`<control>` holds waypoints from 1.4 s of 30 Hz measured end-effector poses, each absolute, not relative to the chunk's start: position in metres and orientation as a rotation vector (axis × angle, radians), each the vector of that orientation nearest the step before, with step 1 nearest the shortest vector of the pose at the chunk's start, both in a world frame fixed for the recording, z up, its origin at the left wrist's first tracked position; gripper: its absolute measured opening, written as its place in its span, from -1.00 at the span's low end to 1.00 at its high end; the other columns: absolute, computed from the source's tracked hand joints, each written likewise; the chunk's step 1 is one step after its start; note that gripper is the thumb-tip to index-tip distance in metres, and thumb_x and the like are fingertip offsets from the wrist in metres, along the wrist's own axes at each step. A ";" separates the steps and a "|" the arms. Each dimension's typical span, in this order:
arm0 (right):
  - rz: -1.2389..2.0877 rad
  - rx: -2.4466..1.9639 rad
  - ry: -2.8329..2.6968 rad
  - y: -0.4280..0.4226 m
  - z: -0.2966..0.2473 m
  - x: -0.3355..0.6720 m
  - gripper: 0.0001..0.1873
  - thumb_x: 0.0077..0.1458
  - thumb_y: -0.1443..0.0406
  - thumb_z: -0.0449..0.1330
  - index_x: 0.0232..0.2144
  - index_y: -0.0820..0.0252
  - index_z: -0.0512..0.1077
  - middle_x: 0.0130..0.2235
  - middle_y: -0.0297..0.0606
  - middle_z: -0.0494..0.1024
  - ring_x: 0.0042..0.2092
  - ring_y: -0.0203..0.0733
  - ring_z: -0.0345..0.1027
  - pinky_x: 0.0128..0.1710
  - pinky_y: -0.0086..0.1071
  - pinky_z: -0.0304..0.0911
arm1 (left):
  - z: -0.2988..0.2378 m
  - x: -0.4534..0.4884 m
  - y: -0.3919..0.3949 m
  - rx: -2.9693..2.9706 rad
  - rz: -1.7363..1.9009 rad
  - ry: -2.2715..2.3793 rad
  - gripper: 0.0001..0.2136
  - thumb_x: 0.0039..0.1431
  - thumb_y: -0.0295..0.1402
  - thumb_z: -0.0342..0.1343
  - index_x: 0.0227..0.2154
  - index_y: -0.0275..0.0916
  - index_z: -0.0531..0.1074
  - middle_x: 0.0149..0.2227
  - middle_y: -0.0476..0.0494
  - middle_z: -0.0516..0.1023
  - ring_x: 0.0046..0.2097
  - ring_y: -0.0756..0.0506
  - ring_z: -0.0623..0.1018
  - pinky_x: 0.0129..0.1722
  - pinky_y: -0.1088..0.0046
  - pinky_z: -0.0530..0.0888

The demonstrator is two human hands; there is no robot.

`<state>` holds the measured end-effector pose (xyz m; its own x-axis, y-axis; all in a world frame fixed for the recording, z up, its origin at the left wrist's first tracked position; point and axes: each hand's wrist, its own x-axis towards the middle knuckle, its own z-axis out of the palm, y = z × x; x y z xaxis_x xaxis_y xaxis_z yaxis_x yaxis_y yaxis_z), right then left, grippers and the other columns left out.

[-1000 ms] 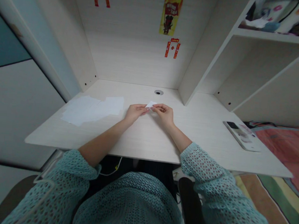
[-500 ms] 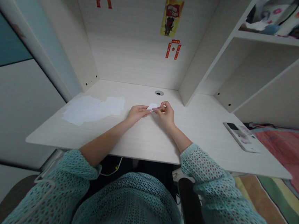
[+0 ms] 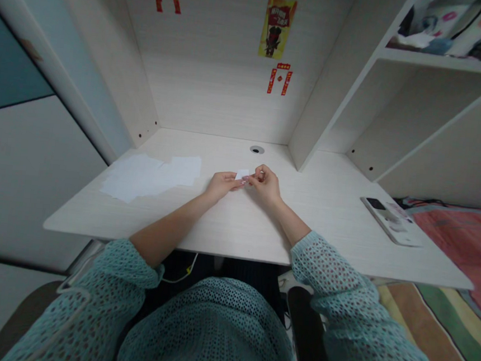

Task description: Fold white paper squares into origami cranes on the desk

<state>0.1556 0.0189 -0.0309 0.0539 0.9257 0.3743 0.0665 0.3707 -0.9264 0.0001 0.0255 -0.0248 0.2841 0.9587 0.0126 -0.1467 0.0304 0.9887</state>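
Observation:
A small white folded piece of paper (image 3: 241,173) sits between my two hands, just above the pale wooden desk (image 3: 236,230). My left hand (image 3: 220,183) pinches its left side with thumb and fingertips. My right hand (image 3: 266,184) is curled, its fingertips pressed on the paper's right edge. Both wrists rest low over the desk's middle. Most of the paper is hidden by my fingers.
Several loose white sheets (image 3: 148,176) lie on the desk to the left. A phone or remote-like device (image 3: 391,220) lies at the right. A cable hole (image 3: 256,149) sits behind my hands. A shelf divider (image 3: 317,114) rises at the right, a bed beyond it.
My right hand's fingers have curled in more tightly on the paper, and the piece looks a little smaller. Both hands stay in the same spot.

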 end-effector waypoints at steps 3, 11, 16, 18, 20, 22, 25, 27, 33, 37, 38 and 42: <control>0.850 -0.989 -1.345 0.021 -0.032 0.156 -0.61 -0.26 0.17 0.33 -0.52 0.10 0.15 -0.58 -0.45 0.42 -0.55 -0.33 0.30 -0.51 -0.44 0.20 | -0.024 0.001 0.025 1.205 1.039 0.901 -0.64 -0.28 -0.29 0.37 -0.36 -0.35 0.53 -0.40 -0.18 0.58 -0.33 -0.05 0.54 -0.12 0.32 0.41; 0.821 -1.038 -1.270 0.026 -0.033 0.161 -0.60 -0.28 0.15 0.34 -0.54 0.10 0.16 -0.62 -0.47 0.39 -0.56 -0.31 0.32 -0.52 -0.43 0.20 | -0.020 -0.001 0.024 1.205 0.979 0.822 -0.60 -0.25 -0.38 0.36 -0.24 -0.32 0.51 -0.29 -0.20 0.60 -0.23 -0.09 0.56 -0.05 0.30 0.39; 0.827 -1.019 -1.282 0.026 -0.034 0.160 -0.62 -0.27 0.13 0.34 -0.52 0.10 0.21 -0.64 -0.48 0.38 -0.58 -0.32 0.29 -0.52 -0.43 0.19 | -0.024 -0.003 0.030 1.177 0.964 0.843 -0.54 -0.26 -0.39 0.37 -0.19 -0.31 0.48 -0.34 -0.20 0.60 -0.29 -0.10 0.57 -0.09 0.27 0.42; 0.830 -1.011 -1.280 0.026 -0.032 0.159 -0.61 -0.27 0.11 0.34 -0.52 0.10 0.21 -0.64 -0.48 0.38 -0.58 -0.32 0.29 -0.52 -0.43 0.18 | -0.026 -0.003 0.032 1.167 0.961 0.852 -0.54 -0.26 -0.39 0.37 -0.19 -0.30 0.48 -0.35 -0.20 0.60 -0.30 -0.10 0.58 -0.11 0.27 0.43; 0.833 -1.000 -1.287 0.025 -0.030 0.159 -0.62 -0.25 0.10 0.33 -0.50 0.10 0.23 -0.64 -0.47 0.39 -0.57 -0.31 0.29 -0.52 -0.42 0.18 | -0.027 -0.002 0.034 1.152 0.971 0.861 -0.57 -0.24 -0.39 0.36 -0.21 -0.31 0.48 -0.34 -0.20 0.59 -0.30 -0.09 0.58 -0.11 0.28 0.43; 0.838 -0.989 -1.299 0.024 -0.029 0.159 -0.64 -0.22 0.10 0.32 -0.48 0.10 0.25 -0.63 -0.46 0.39 -0.55 -0.31 0.29 -0.50 -0.42 0.18 | -0.027 -0.001 0.034 1.136 0.994 0.872 -0.60 -0.21 -0.39 0.35 -0.22 -0.32 0.47 -0.34 -0.20 0.59 -0.30 -0.08 0.58 -0.11 0.29 0.43; 0.797 -0.985 -1.287 0.020 -0.029 0.155 -0.68 -0.17 0.13 0.29 -0.45 0.10 0.24 -0.63 -0.48 0.37 -0.55 -0.32 0.29 -0.49 -0.42 0.17 | -0.028 0.001 0.033 1.139 1.013 0.871 -0.62 -0.19 -0.40 0.34 -0.23 -0.34 0.46 -0.36 -0.20 0.59 -0.32 -0.08 0.58 -0.10 0.28 0.43; 0.735 -0.978 -1.261 0.017 -0.029 0.152 -0.70 -0.14 0.16 0.27 -0.44 0.08 0.21 -0.61 -0.49 0.37 -0.54 -0.33 0.28 -0.49 -0.43 0.16 | -0.028 0.002 0.032 1.170 1.024 0.848 -0.63 -0.19 -0.38 0.34 -0.24 -0.35 0.46 -0.35 -0.21 0.59 -0.30 -0.08 0.58 -0.09 0.29 0.43; 0.667 -1.000 -1.212 0.011 -0.024 0.148 -0.70 -0.12 0.17 0.25 -0.38 0.08 0.22 -0.55 -0.47 0.40 -0.52 -0.34 0.27 -0.46 -0.43 0.19 | -0.025 0.002 0.026 1.340 1.049 0.943 -0.71 -0.14 -0.20 0.29 -0.44 -0.33 0.45 -0.45 -0.20 0.57 -0.40 -0.05 0.55 -0.25 0.36 0.48; 0.768 -0.959 -1.196 0.010 -0.020 0.148 -0.61 -0.10 0.13 0.24 -0.18 0.09 0.34 -0.52 -0.44 0.43 -0.49 -0.33 0.27 -0.40 -0.40 0.21 | -0.023 0.001 0.024 1.432 1.029 1.027 -0.70 -0.06 -0.12 0.21 -0.53 -0.30 0.42 -0.51 -0.20 0.55 -0.49 -0.03 0.51 -0.39 0.40 0.47; 0.815 -0.951 -1.196 0.009 -0.020 0.147 -0.60 -0.11 0.12 0.24 -0.18 0.11 0.38 -0.52 -0.43 0.43 -0.48 -0.33 0.26 -0.39 -0.39 0.20 | -0.023 0.001 0.024 1.436 1.035 1.030 -0.70 -0.05 -0.11 0.21 -0.53 -0.30 0.42 -0.51 -0.20 0.54 -0.50 -0.03 0.51 -0.39 0.40 0.46; 0.964 -1.013 -1.211 0.009 -0.023 0.144 -0.68 -0.18 0.06 0.29 -0.47 0.20 0.49 -0.54 -0.37 0.43 -0.50 -0.34 0.20 -0.44 -0.39 0.12 | -0.024 0.003 0.023 1.462 1.030 1.014 -0.70 -0.03 -0.12 0.19 -0.53 -0.31 0.42 -0.53 -0.19 0.54 -0.50 -0.04 0.51 -0.40 0.39 0.47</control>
<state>0.1444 0.0093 -0.0228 0.1072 0.9581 0.2656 -0.0435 0.2714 -0.9615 0.0025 0.0234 -0.0242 0.2754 0.9575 0.0858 0.0710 -0.1093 0.9915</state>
